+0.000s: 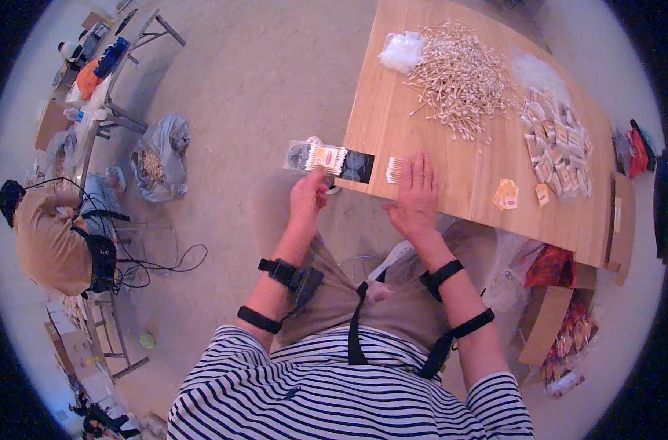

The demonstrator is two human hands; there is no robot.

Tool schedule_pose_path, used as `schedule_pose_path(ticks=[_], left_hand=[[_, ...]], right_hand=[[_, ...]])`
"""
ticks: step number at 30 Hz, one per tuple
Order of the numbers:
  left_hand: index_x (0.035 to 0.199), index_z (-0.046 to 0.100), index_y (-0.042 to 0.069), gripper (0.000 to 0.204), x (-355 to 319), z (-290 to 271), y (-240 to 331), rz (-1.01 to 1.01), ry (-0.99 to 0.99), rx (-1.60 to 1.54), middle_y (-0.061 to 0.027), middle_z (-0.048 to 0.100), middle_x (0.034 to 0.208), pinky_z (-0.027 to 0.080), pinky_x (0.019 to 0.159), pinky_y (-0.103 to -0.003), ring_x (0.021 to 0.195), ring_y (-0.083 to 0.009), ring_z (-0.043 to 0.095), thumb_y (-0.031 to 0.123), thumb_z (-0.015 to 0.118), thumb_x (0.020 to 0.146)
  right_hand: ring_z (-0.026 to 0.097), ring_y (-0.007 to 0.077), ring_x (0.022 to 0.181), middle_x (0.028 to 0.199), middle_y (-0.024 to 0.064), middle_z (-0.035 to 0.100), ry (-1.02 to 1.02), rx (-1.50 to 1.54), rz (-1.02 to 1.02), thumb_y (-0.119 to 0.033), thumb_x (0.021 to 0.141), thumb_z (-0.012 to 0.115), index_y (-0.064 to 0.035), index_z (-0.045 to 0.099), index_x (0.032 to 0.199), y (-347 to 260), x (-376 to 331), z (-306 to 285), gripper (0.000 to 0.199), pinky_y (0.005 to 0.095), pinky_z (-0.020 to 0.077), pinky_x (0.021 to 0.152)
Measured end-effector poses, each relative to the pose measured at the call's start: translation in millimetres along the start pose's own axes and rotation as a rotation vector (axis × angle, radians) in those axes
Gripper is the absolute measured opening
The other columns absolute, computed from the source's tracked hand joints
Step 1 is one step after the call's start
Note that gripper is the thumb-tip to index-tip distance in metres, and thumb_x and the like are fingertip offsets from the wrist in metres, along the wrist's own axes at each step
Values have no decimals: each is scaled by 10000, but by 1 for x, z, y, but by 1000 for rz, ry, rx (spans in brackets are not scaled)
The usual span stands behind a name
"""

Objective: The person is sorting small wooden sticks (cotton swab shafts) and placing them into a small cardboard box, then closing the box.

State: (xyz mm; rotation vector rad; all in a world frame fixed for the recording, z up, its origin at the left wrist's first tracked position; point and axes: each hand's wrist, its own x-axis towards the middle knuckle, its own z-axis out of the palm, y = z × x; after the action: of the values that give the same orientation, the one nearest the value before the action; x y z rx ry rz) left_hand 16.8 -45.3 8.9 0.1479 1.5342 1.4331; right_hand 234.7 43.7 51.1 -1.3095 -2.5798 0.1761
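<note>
My left hand [309, 198] is closed at the lower edge of a small pack of cotton swabs [326, 158]. The pack holds a row of white-tipped swabs with an orange and white card on them, and a clear plastic bag [297, 155] shows at its left. Beside it, a dark sheet [358, 167] lies at the table's left edge. Flat on the wooden table, my right hand [417, 196] has its fingers stretched out. Just left of those fingers lies a short row of loose cotton swabs [393, 170], partly hidden by them.
A large heap of cotton swabs [462, 81] covers the far table [392, 103], beside clear bags [401, 51]. Filled packs [557, 143] pile up at right, near loose cards [505, 195]. Cardboard boxes [545, 323] stand below right. Another person [59, 235] sits far left.
</note>
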Motion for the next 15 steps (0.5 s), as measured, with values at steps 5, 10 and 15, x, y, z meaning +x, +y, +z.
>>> schedule_pose_path(ticks=[5, 10, 15], left_hand=[[1060, 611, 75, 366, 47, 12, 1, 0, -94, -354, -49, 653, 924, 528, 684, -352, 787, -187, 631, 419, 603, 936], [1190, 578, 53, 364, 74, 15, -12, -31, -90, -497, -101, 674, 1105, 558, 880, -429, 985, -258, 670, 336, 576, 961], [1223, 576, 43, 344, 87, 9, -19, -117, -149, -641, -108, 676, 1126, 559, 898, -411, 1001, -250, 669, 283, 562, 977]], right_hand=[[215, 412, 1449, 1531, 262, 266, -20, 22, 9, -254, 628, 824, 40, 318, 1448, 3, -1, -1, 1007, 510, 195, 1178], [208, 405, 1457, 1539, 258, 264, -1, 9, 9, -241, 654, 776, 43, 346, 1436, 3, -1, 1, 937, 511, 189, 1184], [207, 408, 1457, 1537, 267, 260, 8, 27, 3, -232, 652, 769, 54, 338, 1435, -1, 0, -1, 939, 510, 180, 1188]])
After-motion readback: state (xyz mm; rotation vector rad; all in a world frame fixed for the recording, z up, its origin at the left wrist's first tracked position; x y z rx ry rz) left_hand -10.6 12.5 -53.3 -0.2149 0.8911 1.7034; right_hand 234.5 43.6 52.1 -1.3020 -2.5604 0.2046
